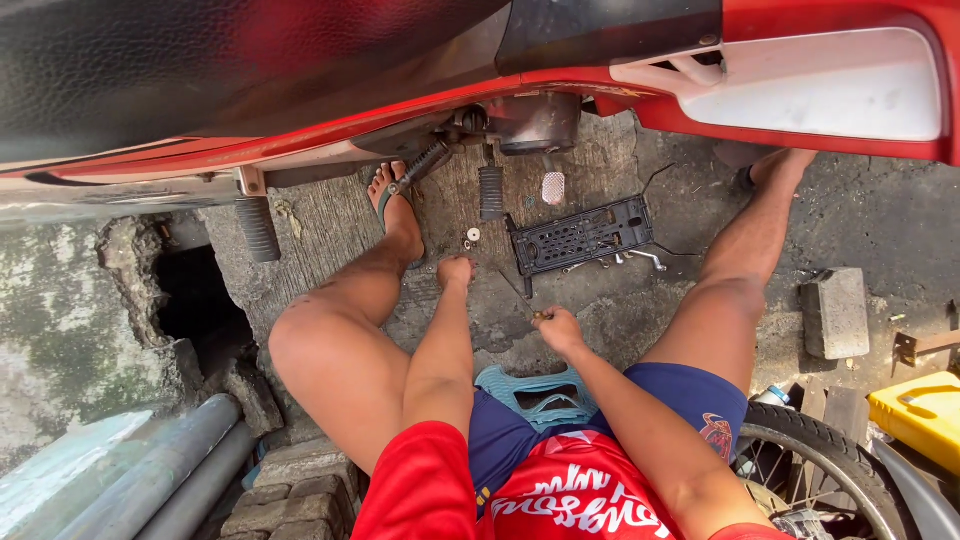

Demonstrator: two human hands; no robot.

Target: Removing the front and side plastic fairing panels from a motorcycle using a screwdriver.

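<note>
I sit on a low teal stool point(530, 390) beside a red motorcycle point(420, 90). My left hand point(456, 272) reaches down to the concrete ground, fingers curled near small parts; a white washer point(473, 235) lies just beyond it. My right hand point(556, 328) grips a thin screwdriver point(518, 293) whose shaft points forward and left toward the ground. A black perforated plastic tray point(582, 236) lies ahead of my right hand, with metal tools beside it.
Footpegs point(490, 192) and a kick lever hang under the motorcycle. A hole point(195, 300) opens in the ground at left, with grey pipes point(170, 470) and bricks near it. A concrete block point(833, 312), a yellow container point(920, 415) and a wheel point(810, 460) are at right.
</note>
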